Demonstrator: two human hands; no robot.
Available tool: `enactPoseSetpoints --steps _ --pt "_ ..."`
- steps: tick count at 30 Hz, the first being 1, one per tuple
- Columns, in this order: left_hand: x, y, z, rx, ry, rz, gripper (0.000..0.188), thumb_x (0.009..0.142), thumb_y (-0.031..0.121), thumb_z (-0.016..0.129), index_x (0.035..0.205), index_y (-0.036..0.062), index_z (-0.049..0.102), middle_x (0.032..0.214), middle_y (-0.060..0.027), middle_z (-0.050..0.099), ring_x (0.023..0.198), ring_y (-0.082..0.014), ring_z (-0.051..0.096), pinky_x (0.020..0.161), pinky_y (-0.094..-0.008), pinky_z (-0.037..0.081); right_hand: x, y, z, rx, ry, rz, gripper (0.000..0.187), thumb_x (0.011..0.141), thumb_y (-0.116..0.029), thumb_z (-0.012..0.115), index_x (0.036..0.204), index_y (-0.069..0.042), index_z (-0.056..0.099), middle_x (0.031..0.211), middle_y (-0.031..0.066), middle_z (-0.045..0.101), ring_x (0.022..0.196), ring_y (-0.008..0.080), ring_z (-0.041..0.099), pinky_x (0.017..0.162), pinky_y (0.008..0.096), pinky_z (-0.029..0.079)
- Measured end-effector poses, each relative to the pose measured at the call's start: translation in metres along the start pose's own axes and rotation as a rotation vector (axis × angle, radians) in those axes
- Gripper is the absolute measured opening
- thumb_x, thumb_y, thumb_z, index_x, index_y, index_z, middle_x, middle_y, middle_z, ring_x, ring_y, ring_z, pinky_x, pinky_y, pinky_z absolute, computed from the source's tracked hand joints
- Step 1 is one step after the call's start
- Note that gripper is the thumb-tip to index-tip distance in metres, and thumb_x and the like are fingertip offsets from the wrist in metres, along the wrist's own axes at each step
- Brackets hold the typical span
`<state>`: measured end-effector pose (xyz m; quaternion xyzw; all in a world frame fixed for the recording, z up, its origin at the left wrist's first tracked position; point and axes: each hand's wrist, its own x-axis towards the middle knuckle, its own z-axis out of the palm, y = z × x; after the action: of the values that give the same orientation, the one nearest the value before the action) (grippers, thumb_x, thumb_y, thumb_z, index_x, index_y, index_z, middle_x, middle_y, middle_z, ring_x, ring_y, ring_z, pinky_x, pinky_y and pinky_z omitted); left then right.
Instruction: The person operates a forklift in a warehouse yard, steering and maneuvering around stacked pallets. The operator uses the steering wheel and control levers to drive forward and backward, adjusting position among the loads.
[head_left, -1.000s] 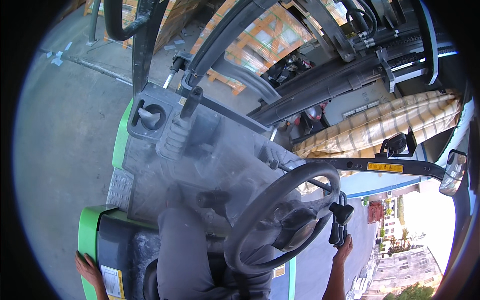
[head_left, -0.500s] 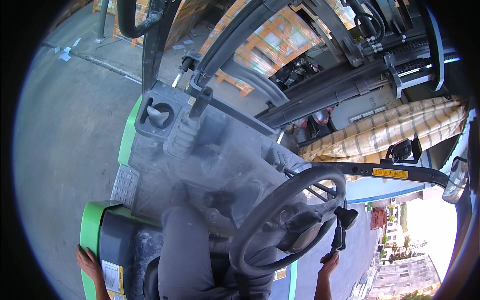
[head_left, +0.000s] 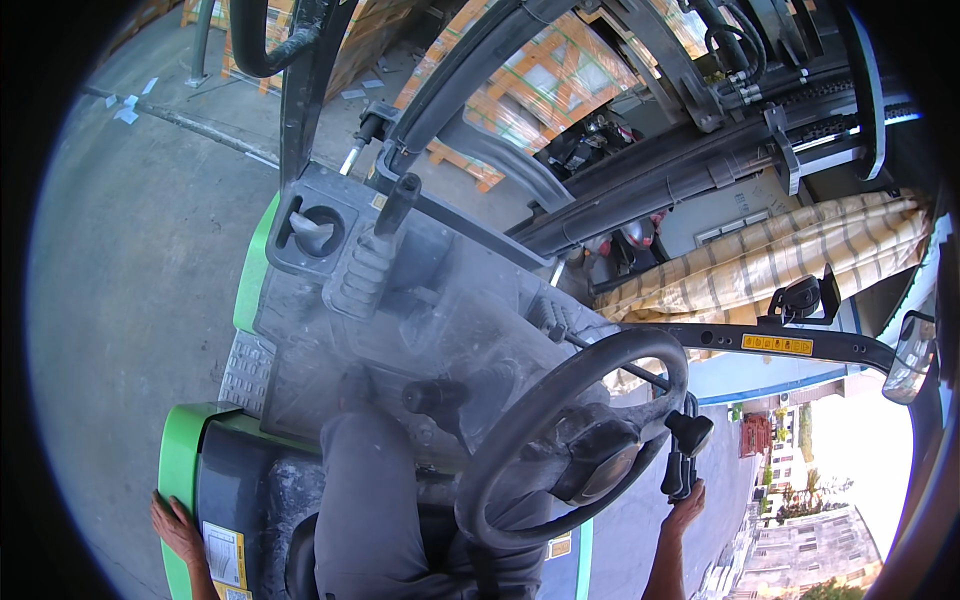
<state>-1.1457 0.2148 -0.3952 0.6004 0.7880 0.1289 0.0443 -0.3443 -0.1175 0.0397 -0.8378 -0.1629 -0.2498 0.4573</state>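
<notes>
I am seated in a forklift. My left hand (head_left: 177, 527) lies open along the green edge (head_left: 172, 455) of the body panel, fingers spread over its outer side. Right of the steering wheel (head_left: 478, 465), my right hand (head_left: 687, 507) is closed at the lower end of a black control lever (head_left: 679, 476), its fingers partly hidden. A second black knob (head_left: 689, 434) stands just above that lever. Neither hand touches the wheel. Between my knees and the dusty front panel is another dark lever grip (head_left: 432, 397).
Black mast rails (head_left: 640, 205) rise ahead. Beyond them are film-wrapped wooden crates (head_left: 540, 75) and a striped tarp (head_left: 770, 250). A cup recess (head_left: 318, 232) holds something pale. A mirror (head_left: 908, 358) hangs at right. Concrete floor (head_left: 140, 310) stretches along the left.
My right hand has shifted right and slightly up, against the control lever. The wheel looks turned a little. My left hand has stayed on the green edge.
</notes>
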Motion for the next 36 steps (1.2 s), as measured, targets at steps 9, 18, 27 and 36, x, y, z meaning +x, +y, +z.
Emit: enactPoseSetpoints --steps 9,18,27,36 --pt "-0.001 0.004 -0.005 -0.015 -0.014 -0.016 0.049 0.108 0.03 0.048 0.143 -0.0057 0.05 0.137 -0.0273 0.057 0.126 -0.043 0.053 0.108 -0.0475 0.04 -0.054 0.022 -0.007 0.041 -0.088 0.125 0.046 0.106 -0.046 0.043 0.086 -0.006 0.053 0.059 0.0023 0.047 0.046 0.0125 0.046 0.046 0.0286 0.036" --pt "-0.001 0.003 -0.003 -0.013 -0.028 -0.024 0.049 0.108 0.029 0.048 0.142 -0.0065 0.05 0.136 -0.0272 0.057 0.126 -0.0429 0.053 0.107 -0.0475 0.04 -0.014 0.008 -0.009 -0.028 -0.086 0.079 0.049 0.108 -0.049 0.043 0.102 -0.003 0.06 0.064 0.0062 0.056 0.047 0.012 0.047 0.045 0.0283 0.037" --pt "0.001 0.003 -0.003 -0.019 0.015 0.009 0.049 0.108 0.029 0.048 0.141 -0.0077 0.05 0.136 -0.0282 0.057 0.124 -0.044 0.054 0.107 -0.0484 0.041 -0.009 -0.059 -0.005 -0.321 0.161 -0.328 0.046 0.109 -0.035 0.046 0.129 0.005 0.059 0.118 0.0226 0.062 0.109 0.035 0.061 0.094 0.0442 0.049" --pt "0.004 0.009 -0.012 -0.044 0.025 0.028 0.049 0.109 0.03 0.047 0.14 -0.0079 0.05 0.13 -0.028 0.059 0.119 -0.0447 0.055 0.103 -0.0493 0.042 -0.063 -0.116 0.026 -0.35 -0.182 -0.553 0.031 0.109 -0.02 0.045 0.123 0.001 0.063 0.114 0.0165 0.066 0.109 0.0304 0.061 0.095 0.0395 0.047"
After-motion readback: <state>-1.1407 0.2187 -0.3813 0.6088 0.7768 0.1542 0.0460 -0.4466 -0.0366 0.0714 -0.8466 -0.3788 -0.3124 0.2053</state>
